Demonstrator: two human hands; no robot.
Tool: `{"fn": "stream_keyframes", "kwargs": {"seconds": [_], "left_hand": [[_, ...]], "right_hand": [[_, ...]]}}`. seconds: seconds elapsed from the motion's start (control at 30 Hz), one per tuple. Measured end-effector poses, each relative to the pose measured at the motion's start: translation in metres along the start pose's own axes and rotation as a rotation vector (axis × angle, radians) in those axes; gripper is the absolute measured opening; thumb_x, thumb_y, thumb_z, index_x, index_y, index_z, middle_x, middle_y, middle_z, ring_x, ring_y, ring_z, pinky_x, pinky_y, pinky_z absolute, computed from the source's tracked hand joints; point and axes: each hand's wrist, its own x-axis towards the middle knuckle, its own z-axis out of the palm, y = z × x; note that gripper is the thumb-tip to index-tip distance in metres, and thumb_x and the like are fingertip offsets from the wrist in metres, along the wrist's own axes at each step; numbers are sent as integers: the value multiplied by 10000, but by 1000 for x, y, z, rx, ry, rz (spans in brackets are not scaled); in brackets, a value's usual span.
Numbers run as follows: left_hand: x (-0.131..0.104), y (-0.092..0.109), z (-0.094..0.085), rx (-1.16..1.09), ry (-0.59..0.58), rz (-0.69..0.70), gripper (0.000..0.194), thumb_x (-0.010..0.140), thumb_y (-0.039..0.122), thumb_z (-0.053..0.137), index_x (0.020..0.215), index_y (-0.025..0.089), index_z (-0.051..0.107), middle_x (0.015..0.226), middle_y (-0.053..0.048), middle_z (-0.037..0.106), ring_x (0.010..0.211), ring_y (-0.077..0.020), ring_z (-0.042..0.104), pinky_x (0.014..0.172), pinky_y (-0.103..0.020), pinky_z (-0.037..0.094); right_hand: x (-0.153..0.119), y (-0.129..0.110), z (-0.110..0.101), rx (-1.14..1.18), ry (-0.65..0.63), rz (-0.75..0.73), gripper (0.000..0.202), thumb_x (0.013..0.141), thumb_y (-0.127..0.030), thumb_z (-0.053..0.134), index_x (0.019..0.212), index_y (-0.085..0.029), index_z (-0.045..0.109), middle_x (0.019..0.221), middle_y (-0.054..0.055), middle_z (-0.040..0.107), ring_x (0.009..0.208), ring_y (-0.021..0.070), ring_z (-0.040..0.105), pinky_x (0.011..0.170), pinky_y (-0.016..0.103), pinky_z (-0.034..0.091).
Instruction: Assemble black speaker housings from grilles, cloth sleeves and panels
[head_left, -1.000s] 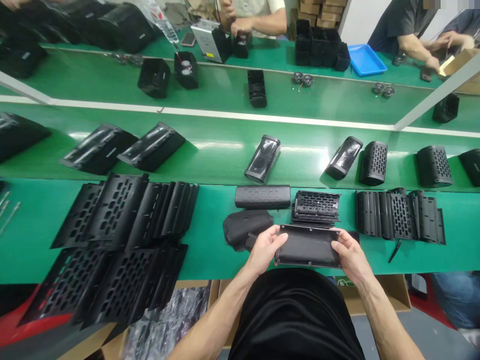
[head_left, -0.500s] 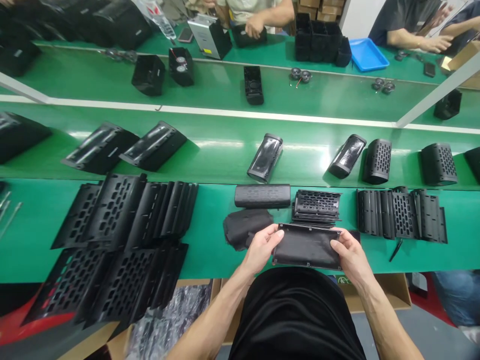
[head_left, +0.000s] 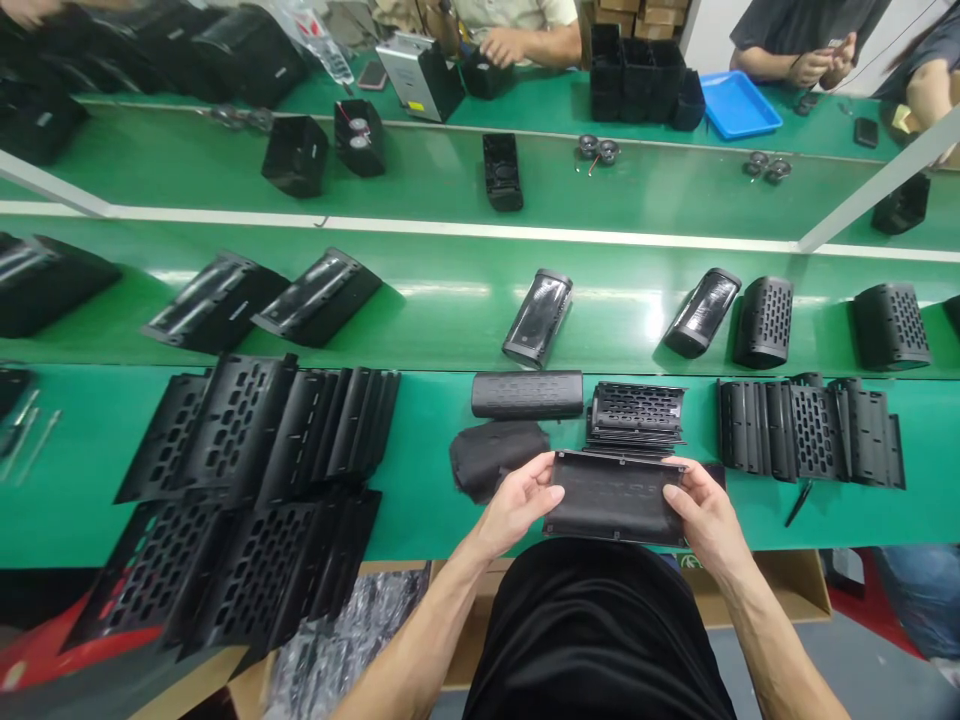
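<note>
Both of my hands hold a black speaker grille panel, its hollow side facing up and lined with dark cloth. My left hand grips its left end, thumb on the inner face. Around the right end my right hand is closed the same way. Just beyond the panel lies a stack of slotted grilles. A pile of black cloth sits beside my left hand, and behind it rests a single grille cover.
Many stacked grilles cover the left of the bench; more grilles stand at right near a black pen-like tool. Speaker bodies lie on the green conveyor. Across it, co-workers' hands handle parts near a blue tray.
My hands keep hold of the panel, its inner face turned slightly differently, with the left thumb shifted a little. The whole view has moved slightly. Across the conveyor, co-workers' hands have changed position.
</note>
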Motion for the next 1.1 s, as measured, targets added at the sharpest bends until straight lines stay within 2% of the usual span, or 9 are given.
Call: {"fn": "stream_keyframes", "kwargs": {"seconds": [0.23,0.47,0.67,0.87,1.1], "left_hand": [[-3,-6,-4,5,6,10,548,831,424,815,1297,179,662,1229,-117,719,1109,-255,662,978,-353,498],[-6,5,-1,-61,-105,18,613,816,405,820,1357,185,637,1273,-138,708,1182,-306,662,1035,-404,493],[-7,9,1,-72,-118,15,609,817,371,816,1373,205,630,1317,-145,691,1177,-314,669,1001,-393,514],[-4,5,0,-79,-97,28,608,816,372,816,1371,204,635,1311,-146,693,1180,-309,662,1020,-398,506],[-3,4,2,-102,-121,29,613,829,362,812,1394,231,613,1334,-136,676,1166,-287,666,1022,-391,507]], "right_hand": [[0,0,0,6,22,-10,444,686,-463,910,1052,-293,725,979,27,734,891,244,657,833,367,525],[-2,-2,-2,11,34,-39,408,728,-491,884,1052,-289,742,907,8,692,825,207,620,763,315,509],[0,-6,-1,20,64,-53,397,738,-529,865,1025,-287,736,884,9,692,766,200,603,694,301,487],[3,-11,-1,7,52,-51,411,739,-549,857,1037,-298,725,893,13,717,771,223,633,710,331,512],[5,-14,1,61,94,-47,404,730,-579,860,979,-290,728,1011,35,770,919,285,706,764,378,569]]}}
